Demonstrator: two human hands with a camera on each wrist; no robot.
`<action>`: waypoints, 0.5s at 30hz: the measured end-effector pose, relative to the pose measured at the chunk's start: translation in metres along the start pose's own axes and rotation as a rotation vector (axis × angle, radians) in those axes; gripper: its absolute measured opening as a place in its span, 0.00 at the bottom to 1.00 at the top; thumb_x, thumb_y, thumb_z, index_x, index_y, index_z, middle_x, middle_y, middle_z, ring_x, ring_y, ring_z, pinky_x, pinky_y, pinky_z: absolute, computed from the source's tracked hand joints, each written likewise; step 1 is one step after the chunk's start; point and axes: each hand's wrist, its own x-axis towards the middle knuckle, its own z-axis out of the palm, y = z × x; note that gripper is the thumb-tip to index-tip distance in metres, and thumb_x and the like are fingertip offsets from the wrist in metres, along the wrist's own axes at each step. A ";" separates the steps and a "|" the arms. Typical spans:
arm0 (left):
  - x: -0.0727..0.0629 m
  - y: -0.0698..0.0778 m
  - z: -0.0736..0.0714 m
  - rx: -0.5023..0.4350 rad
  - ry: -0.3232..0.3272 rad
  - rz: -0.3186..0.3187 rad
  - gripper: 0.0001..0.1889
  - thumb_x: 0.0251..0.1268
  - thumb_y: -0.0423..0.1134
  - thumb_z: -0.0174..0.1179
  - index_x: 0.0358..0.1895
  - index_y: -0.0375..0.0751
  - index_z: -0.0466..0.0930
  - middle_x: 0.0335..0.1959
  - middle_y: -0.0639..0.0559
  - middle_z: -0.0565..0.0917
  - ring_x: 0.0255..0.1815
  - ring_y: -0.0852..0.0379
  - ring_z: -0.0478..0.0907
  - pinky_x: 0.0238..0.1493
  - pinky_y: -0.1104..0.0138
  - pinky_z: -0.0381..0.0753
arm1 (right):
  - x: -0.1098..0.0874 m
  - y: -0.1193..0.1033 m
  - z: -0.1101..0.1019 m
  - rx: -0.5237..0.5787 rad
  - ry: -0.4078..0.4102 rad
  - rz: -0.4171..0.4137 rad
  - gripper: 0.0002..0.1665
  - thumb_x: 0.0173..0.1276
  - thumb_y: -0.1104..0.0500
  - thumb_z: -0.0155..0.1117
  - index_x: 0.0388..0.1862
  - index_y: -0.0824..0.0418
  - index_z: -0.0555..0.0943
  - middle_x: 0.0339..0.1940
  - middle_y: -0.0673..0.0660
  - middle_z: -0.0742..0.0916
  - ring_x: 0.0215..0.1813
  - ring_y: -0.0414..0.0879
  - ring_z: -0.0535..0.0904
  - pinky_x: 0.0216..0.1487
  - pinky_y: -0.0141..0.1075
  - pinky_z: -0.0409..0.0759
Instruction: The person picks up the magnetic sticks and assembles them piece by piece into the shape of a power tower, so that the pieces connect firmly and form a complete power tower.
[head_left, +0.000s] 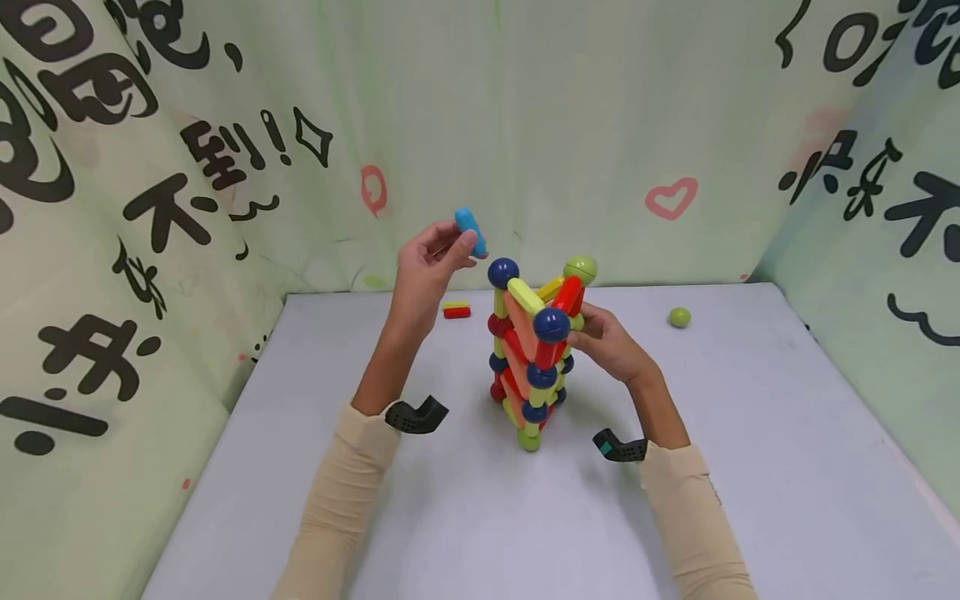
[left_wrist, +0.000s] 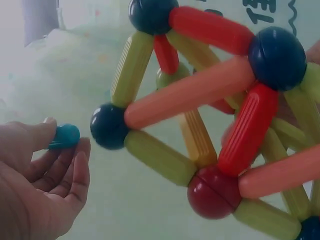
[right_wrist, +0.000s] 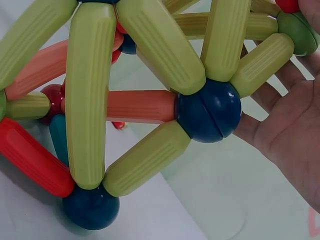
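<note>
A tower of magnetic rods and balls [head_left: 542,375] stands upright on the table, in green, red, orange, yellow and dark blue. Beside its upper left, my left hand [head_left: 429,262] pinches a short blue magnetic rod [head_left: 470,232] between thumb and fingers, raised to about the height of the top balls and apart from them. The left wrist view shows the blue rod [left_wrist: 66,136] left of a dark blue ball [left_wrist: 109,126]. My right hand [head_left: 617,346] grips the tower's upper right side; some fingers are hidden behind it. In the right wrist view, fingers [right_wrist: 267,95] reach behind green rods.
Behind the tower, to the left, lie a red rod [head_left: 456,313] and a yellow-green rod [head_left: 454,304]. A loose green ball [head_left: 679,317] rests toward the back right of the white table [head_left: 750,467]. Pale curtains [head_left: 585,125] with black lettering surround the table.
</note>
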 end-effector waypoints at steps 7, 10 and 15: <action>-0.002 0.014 0.022 0.066 -0.107 -0.014 0.18 0.72 0.38 0.57 0.61 0.36 0.75 0.48 0.39 0.84 0.51 0.52 0.83 0.58 0.64 0.80 | -0.002 -0.003 -0.001 -0.083 0.030 0.021 0.28 0.74 0.60 0.55 0.72 0.56 0.67 0.56 0.45 0.82 0.62 0.41 0.76 0.59 0.34 0.78; -0.001 0.011 0.025 0.096 -0.146 -0.030 0.21 0.73 0.39 0.54 0.67 0.40 0.72 0.51 0.38 0.83 0.53 0.49 0.83 0.59 0.62 0.79 | -0.004 -0.004 -0.001 -0.105 0.048 -0.001 0.29 0.76 0.55 0.53 0.74 0.56 0.65 0.60 0.45 0.80 0.64 0.41 0.75 0.61 0.33 0.76; 0.002 0.011 0.033 0.132 -0.252 -0.072 0.21 0.74 0.43 0.53 0.68 0.46 0.73 0.57 0.43 0.81 0.53 0.50 0.82 0.58 0.61 0.80 | -0.007 -0.007 0.002 -0.102 0.123 -0.029 0.25 0.78 0.50 0.49 0.70 0.54 0.69 0.60 0.46 0.80 0.64 0.43 0.75 0.62 0.34 0.75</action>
